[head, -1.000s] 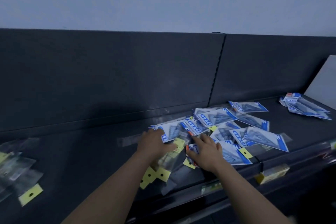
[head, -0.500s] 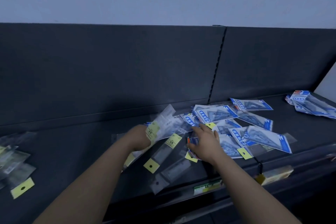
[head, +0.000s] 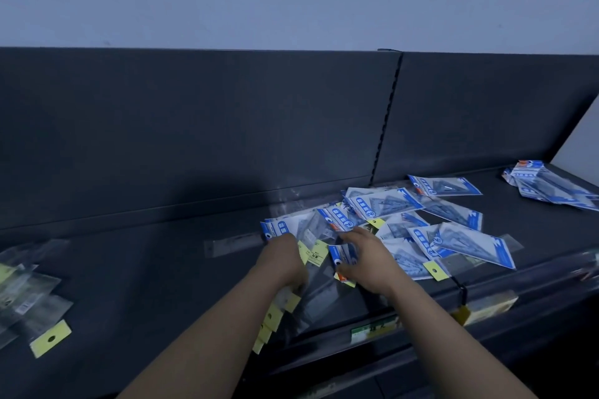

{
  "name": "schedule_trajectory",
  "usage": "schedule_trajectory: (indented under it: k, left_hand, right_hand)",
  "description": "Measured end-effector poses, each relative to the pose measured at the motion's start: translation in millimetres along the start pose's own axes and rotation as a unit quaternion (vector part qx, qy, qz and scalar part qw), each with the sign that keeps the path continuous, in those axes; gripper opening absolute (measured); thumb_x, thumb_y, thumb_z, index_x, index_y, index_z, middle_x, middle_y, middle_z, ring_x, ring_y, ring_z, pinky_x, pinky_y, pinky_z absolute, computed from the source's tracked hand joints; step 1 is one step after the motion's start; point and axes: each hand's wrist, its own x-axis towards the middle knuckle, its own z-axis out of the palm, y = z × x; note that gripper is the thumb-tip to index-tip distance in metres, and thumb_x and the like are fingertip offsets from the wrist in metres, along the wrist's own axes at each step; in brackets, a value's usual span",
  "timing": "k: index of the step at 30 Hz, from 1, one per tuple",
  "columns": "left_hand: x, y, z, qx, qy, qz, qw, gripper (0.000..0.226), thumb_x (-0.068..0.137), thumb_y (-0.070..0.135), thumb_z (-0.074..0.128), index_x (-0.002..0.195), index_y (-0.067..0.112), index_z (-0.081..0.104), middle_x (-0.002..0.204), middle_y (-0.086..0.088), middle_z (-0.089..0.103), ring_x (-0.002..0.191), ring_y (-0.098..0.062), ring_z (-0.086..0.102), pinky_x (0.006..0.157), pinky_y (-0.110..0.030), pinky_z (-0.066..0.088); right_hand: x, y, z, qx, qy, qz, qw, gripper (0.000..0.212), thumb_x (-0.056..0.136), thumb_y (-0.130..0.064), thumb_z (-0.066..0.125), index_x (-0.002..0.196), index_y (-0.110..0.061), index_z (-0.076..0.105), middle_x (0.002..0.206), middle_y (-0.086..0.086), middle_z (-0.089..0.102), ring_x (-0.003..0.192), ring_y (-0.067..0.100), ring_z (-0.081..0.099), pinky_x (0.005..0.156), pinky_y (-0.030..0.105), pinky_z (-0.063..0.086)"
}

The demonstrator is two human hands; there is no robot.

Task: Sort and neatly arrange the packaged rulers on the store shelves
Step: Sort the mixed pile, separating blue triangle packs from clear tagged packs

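I judge sorting barely begun: my left hand grips a fan of yellow-tagged packs, my right hand lies flat-fingered on the mixed pile mid-shelf, between a clear stack and a blue stack.

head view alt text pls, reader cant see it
Two bare hands sort packets on a dark grey shelf: the left hand rests on clear plastic ruler packets with yellow tags, the right hand on a scattered pile of blue-and-white ruler packets. Far left lie more clear packets, far right more blue ones.
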Motion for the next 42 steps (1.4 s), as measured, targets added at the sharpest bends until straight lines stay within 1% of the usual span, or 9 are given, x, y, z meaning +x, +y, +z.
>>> schedule_trajectory:
  k: [6,12,17,21,23,28,33,37,42]
  left_hand:
    - [-1.2,4.7,-4.7,0.052,0.022,0.003,0.998,0.047,0.073,0.025,0.076,0.112,0.011,0.053,0.118,-0.008,0.058,0.107,-0.024,0.059,0.075,-0.028,0.047]
    - [-6.6,-12.8,-17.2,0.050,-0.012,-0.022,0.998,0.047,0.071,0.029,0.074,0.111,0.016,0.053,0.111,-0.003,0.060,0.097,-0.021,0.060,0.077,-0.029,0.050]
    - [-7.4,-14.5,-25.5,-0.088,0.019,-0.003,0.996,0.030,0.078,0.022,0.070,0.101,0.017,0.051,0.092,0.000,0.058,0.082,-0.018,0.058,0.063,-0.024,0.042]
    - [-6.3,-13.7,-22.9,-0.169,0.041,0.000,0.985,0.020,0.085,0.027,0.065,0.095,0.020,0.050,0.090,0.001,0.057,0.078,-0.017,0.055,0.062,-0.026,0.041]
    - [-4.4,-16.3,-18.8,-0.194,0.037,-0.028,0.980,0.020,0.084,0.033,0.063,0.085,0.016,0.054,0.086,-0.004,0.059,0.073,-0.018,0.055,0.062,-0.027,0.041]
    - [-6.0,-27.5,-14.6,-0.240,0.027,-0.032,0.970,0.037,0.071,0.046,0.080,0.072,0.019,0.056,0.073,0.001,0.059,0.066,-0.013,0.053,0.061,-0.027,0.042]
    - [-23.2,-46.4,-26.0,-0.151,0.022,-0.031,0.988,0.043,0.062,0.037,0.089,0.088,0.025,0.056,0.095,0.003,0.064,0.086,-0.014,0.056,0.073,-0.024,0.040]
    - [-28.4,-73.5,-22.4,-0.071,0.025,-0.071,0.995,0.080,0.058,0.047,0.087,0.125,0.023,0.051,0.114,0.003,0.058,0.095,-0.015,0.054,0.078,-0.026,0.044]
    - [-24.1,-77.9,-20.5,0.029,0.019,-0.076,0.996,0.060,0.067,0.056,0.077,0.108,0.017,0.058,0.115,-0.002,0.061,0.097,-0.020,0.058,0.072,-0.028,0.043]
  right_hand:
    - [-10.6,12.4,-4.7,0.042,-0.017,-0.030,0.999,0.056,0.073,-0.019,0.081,0.125,-0.020,0.061,0.142,0.000,0.042,0.131,0.016,0.042,0.098,0.014,0.028]
    - [-7.6,31.4,-11.3,-0.003,0.008,-0.027,1.000,0.040,0.085,-0.014,0.069,0.123,-0.020,0.063,0.146,0.005,0.042,0.132,0.022,0.043,0.108,0.025,0.030]
    - [-2.2,43.2,-20.4,-0.036,0.069,-0.025,0.997,0.041,0.091,-0.013,0.059,0.131,-0.022,0.057,0.151,0.006,0.036,0.136,0.025,0.037,0.109,0.030,0.031]
    - [-5.3,32.0,-20.5,-0.038,-0.008,-0.142,0.989,0.042,0.074,-0.024,0.077,0.115,-0.021,0.068,0.132,-0.002,0.056,0.132,0.017,0.040,0.115,0.025,0.019]
    - [-7.9,27.8,-17.5,-0.073,-0.062,-0.169,0.981,0.038,0.075,-0.034,0.077,0.110,-0.021,0.071,0.129,-0.008,0.059,0.139,0.015,0.031,0.117,0.024,0.007]
    - [-8.9,18.0,-3.4,-0.158,-0.115,-0.163,0.967,0.051,0.091,-0.042,0.057,0.140,-0.034,0.045,0.151,-0.014,0.034,0.148,0.021,-0.004,0.117,0.040,-0.004]
    - [2.5,-18.6,21.9,-0.151,-0.121,-0.194,0.962,0.045,0.095,-0.036,0.050,0.140,-0.033,0.044,0.152,-0.012,0.033,0.148,0.022,0.002,0.119,0.043,0.001]
    - [13.0,-31.7,32.3,-0.080,-0.089,-0.215,0.969,0.050,0.087,-0.033,0.062,0.135,-0.028,0.048,0.147,-0.008,0.042,0.147,0.024,0.011,0.118,0.038,0.010]
    - [19.7,-15.3,9.5,-0.113,-0.090,-0.174,0.974,0.047,0.083,-0.032,0.068,0.129,-0.027,0.058,0.138,-0.007,0.050,0.140,0.022,0.024,0.113,0.031,0.017]
